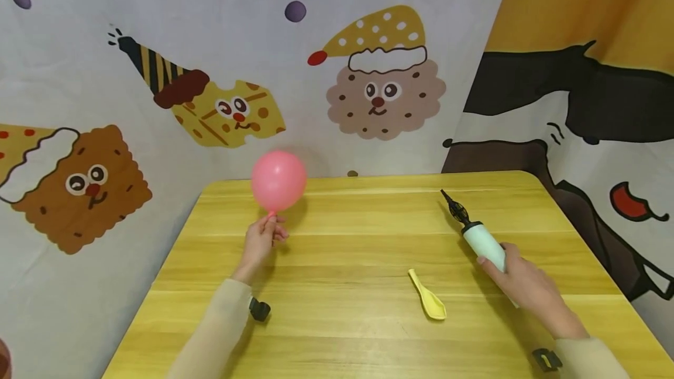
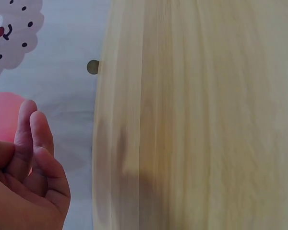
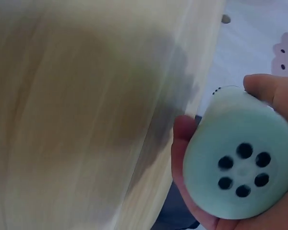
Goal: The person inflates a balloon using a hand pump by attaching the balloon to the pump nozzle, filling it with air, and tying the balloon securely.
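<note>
Over the left back part of the table, my left hand point(image 1: 261, 238) pinches the neck of an inflated pink balloon point(image 1: 279, 181), which stands upright above the fingertips. In the left wrist view only part of the pink balloon point(image 2: 4, 115) shows behind the fingers. My right hand point(image 1: 532, 285) grips a mint-green balloon pump point(image 1: 484, 244) by its body, the black nozzle pointing to the back left. Its round end with several dark holes faces the right wrist camera. A flat yellow balloon point(image 1: 429, 297) lies on the table between the hands, nearer the right one.
The light wooden table point(image 1: 337, 320) has rounded back corners. Behind it hangs a white cloth point(image 1: 210, 4) printed with cartoon biscuits and cheese, and it meets the table's back edge. Black camera mounts point(image 1: 259, 309) sit at both wrists.
</note>
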{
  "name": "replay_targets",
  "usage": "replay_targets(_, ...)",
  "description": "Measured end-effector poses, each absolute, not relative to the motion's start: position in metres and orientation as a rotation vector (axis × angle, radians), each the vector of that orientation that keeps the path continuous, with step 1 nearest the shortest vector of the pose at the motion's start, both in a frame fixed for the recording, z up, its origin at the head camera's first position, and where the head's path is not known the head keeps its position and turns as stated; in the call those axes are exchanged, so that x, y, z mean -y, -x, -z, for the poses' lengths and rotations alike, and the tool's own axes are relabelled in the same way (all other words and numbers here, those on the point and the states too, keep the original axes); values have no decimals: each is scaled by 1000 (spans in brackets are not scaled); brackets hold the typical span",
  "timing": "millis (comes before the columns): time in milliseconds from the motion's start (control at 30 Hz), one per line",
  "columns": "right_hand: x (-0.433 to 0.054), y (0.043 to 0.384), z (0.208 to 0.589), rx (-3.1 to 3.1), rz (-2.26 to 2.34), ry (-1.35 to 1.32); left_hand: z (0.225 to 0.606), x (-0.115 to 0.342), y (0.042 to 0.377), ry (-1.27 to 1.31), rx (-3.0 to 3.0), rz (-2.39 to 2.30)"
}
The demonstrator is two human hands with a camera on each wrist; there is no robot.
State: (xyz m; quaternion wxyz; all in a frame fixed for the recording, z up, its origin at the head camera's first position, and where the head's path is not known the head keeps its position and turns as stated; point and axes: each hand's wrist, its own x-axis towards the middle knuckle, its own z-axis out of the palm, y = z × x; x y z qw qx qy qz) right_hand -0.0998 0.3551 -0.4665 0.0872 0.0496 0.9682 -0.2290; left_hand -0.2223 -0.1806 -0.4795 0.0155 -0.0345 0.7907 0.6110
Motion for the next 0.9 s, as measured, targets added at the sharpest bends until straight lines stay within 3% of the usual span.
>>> replay_targets(633, -372, 101, 470, -2925, 463, -165, 483, 171, 215, 23, -2483, -1825)
replay_targets(900, -308, 94, 436, -3190, 456, 46, 478, 154, 210, -24, -2474, -1821)
